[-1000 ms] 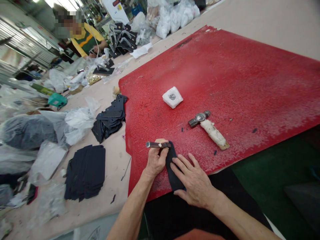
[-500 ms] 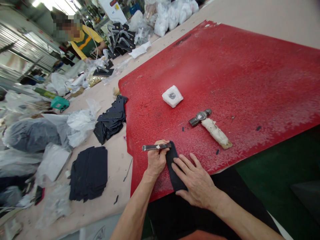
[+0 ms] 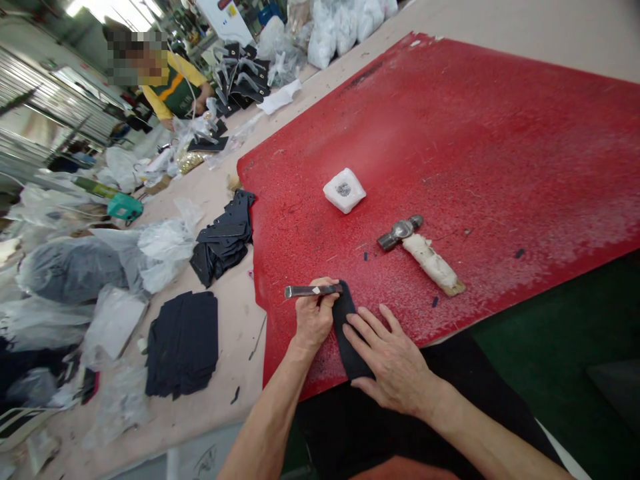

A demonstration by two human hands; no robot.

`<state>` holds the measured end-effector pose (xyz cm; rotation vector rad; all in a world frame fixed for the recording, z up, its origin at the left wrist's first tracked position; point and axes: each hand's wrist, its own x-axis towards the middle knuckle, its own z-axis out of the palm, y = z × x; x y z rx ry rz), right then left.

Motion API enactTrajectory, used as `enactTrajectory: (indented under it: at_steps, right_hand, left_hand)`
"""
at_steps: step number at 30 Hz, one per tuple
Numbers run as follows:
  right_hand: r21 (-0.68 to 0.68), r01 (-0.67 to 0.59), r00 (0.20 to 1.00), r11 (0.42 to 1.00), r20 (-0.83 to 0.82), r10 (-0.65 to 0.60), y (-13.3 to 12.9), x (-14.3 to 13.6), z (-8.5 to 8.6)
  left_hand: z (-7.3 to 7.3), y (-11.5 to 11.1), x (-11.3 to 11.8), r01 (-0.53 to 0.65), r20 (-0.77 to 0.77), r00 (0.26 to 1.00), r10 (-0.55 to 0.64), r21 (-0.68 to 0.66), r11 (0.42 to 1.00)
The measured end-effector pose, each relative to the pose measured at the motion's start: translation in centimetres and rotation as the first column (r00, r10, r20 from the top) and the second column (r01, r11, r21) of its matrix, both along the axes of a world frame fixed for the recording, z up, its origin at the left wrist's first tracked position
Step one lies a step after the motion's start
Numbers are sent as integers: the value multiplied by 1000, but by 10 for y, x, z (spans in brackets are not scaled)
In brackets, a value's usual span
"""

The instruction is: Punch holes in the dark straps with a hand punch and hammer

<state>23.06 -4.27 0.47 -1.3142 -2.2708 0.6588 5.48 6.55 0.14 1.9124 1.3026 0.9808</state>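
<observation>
My left hand is closed round a metal hand punch, which points right with its tip at the top end of a dark panel. That narrow, dark blue-black piece lies on the red mat at its near edge. Across the panel's lower right part rests my right hand, flat with the fingers spread and touching it. To the upper right lies a hammer with a wrapped, whitish handle. Farther up the mat is a white block with a dark smudge on top.
The red mat covers much of the pale table. Left of it are a neat stack of dark pieces, a loose pile of dark pieces and plastic bags. A person in yellow and green is across the table.
Both hands, the punch and the dark panel stay in nearly the same place. The camera view has shifted slightly.
</observation>
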Motion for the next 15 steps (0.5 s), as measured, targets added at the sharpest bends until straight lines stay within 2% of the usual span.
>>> enactTrajectory:
  at_steps: [8, 12, 13, 15]
  right_hand:
    - [3, -2, 1000, 1000, -1, 2, -1, 0, 1]
    - [19, -2, 999, 1000, -44, 2, -2, 4, 10]
    - [46, 28, 997, 999, -68, -25, 0, 9, 14]
    - [125, 176, 981, 976, -103, -164, 8, 24, 23]
  left_hand:
    - [3, 2, 2, 27, 34, 999, -26, -35, 999]
    - [8, 3, 4, 36, 35, 999, -35, -46, 998]
    - [8, 3, 5, 39, 33, 999, -37, -52, 998]
    - [8, 4, 5, 38, 41, 999, -35, -69, 997]
